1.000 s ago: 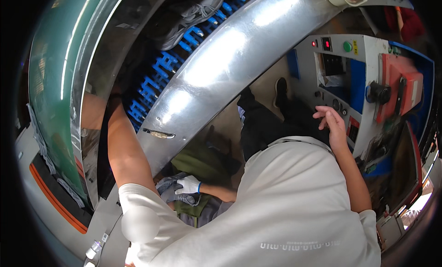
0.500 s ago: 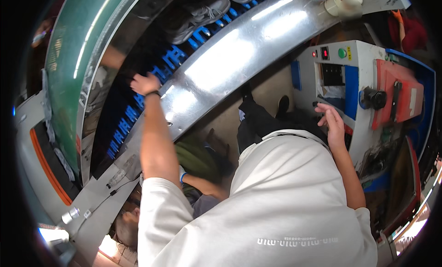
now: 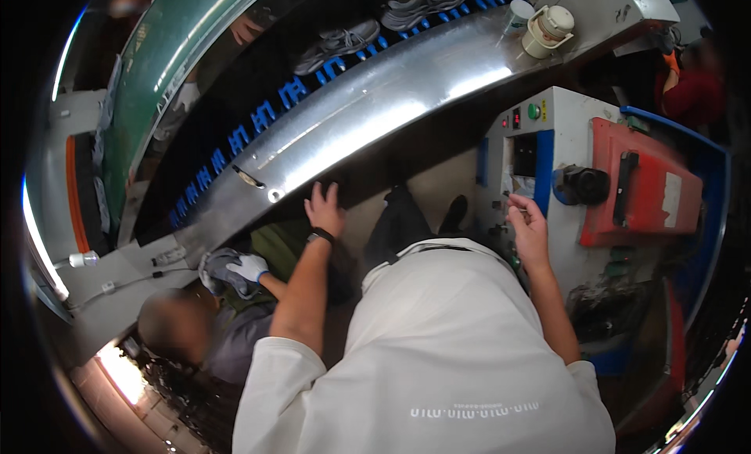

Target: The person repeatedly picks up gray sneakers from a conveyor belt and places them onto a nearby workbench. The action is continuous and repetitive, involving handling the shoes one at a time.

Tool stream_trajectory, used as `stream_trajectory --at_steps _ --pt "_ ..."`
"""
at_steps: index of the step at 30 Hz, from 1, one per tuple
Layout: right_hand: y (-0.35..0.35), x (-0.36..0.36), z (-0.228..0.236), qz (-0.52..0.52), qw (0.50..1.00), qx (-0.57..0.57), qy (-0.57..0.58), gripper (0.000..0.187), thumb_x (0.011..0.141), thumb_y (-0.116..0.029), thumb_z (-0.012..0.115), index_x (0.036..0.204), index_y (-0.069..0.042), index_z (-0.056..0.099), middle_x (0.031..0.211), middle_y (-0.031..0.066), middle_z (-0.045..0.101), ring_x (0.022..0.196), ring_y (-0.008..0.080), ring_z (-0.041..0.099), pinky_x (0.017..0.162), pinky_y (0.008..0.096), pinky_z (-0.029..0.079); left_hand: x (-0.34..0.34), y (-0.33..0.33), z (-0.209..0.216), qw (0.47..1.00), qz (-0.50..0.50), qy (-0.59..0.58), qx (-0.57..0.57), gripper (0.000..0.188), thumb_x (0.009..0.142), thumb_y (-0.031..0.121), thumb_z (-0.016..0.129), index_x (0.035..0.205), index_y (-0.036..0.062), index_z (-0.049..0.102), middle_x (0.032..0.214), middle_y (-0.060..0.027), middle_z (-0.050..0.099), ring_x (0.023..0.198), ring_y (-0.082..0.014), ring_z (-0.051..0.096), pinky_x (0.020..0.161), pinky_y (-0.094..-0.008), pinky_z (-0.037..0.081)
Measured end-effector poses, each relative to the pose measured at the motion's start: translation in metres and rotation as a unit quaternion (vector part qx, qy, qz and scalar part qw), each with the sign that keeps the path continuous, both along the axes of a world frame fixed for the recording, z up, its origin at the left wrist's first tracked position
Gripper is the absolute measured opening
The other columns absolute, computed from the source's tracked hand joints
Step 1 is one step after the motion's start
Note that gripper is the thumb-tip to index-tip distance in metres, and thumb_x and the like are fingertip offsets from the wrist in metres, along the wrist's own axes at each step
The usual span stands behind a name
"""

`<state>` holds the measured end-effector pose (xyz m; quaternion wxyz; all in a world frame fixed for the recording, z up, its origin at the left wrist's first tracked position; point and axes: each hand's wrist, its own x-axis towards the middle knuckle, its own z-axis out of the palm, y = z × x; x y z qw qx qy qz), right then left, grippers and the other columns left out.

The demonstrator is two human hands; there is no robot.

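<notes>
1. The left hand (image 3: 325, 209) sits just left of the frame's centre, fingers spread and released, palm down against the lower edge of the curved shiny metal guard (image 3: 375, 118) – it grasps nothing.
2. A dark watch band (image 3: 321, 236) circles that wrist.
3. The right hand (image 3: 528, 227) is right of centre, touching the front of the white control box (image 3: 563, 141); its fingers are curled loosely near the box's face, and I cannot tell whether they pinch anything.
4. The box carries a green button (image 3: 534, 111) near its top, with a red cover (image 3: 649, 188) to its right.
5. Above the guard, in the upper middle, grey sneakers (image 3: 338, 43) ride a dark conveyor belt (image 3: 235, 133) with blue marks.
6. At the lower left a co-worker's white-gloved hand (image 3: 249, 266) holds a grey cloth – well apart from the person's own hands.
7. A cream-coloured cup (image 3: 547, 28) stands at the guard's upper right end
</notes>
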<state>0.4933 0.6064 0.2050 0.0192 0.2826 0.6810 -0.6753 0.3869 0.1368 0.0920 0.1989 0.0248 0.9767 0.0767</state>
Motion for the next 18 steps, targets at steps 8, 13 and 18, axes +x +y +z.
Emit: stream_trajectory --at_steps 8,13,18 --pt "0.032 0.045 0.043 0.037 0.931 0.332 -0.149 0.029 0.096 -0.028 0.067 0.117 -0.009 0.070 0.109 0.0098 0.070 0.090 0.0257 0.069 0.082 0.0382 0.055 -0.064 -0.030 0.005 0.995 0.078 0.050 -0.042 0.071 0.086 0.033 0.078 0.150 0.0211 0.050 0.152 -0.0109 0.052 0.143 -0.0302 0.047 0.122 -0.0682 0.019" --pt "0.050 0.084 0.032 0.003 0.870 0.407 -0.278 0.034 0.096 -0.040 0.066 0.104 -0.006 0.067 0.107 0.0140 0.071 0.096 0.0365 0.068 0.084 0.0473 0.052 -0.096 -0.022 0.002 0.995 0.066 -0.012 -0.078 0.072 0.087 0.036 0.078 0.152 0.0233 0.048 0.139 -0.0072 0.064 0.141 -0.0264 0.050 0.122 -0.0702 0.005" --pt "0.046 0.092 0.015 0.006 0.841 0.426 -0.333 0.040 0.091 -0.045 0.071 0.091 -0.006 0.060 0.102 0.0160 0.067 0.096 0.0403 0.065 0.082 0.0506 0.051 -0.122 -0.051 -0.009 0.999 -0.003 0.030 0.015 0.092 0.084 0.039 0.082 0.161 0.0223 0.035 0.155 -0.0158 0.052 0.151 -0.0274 0.042 0.123 -0.0671 0.004"
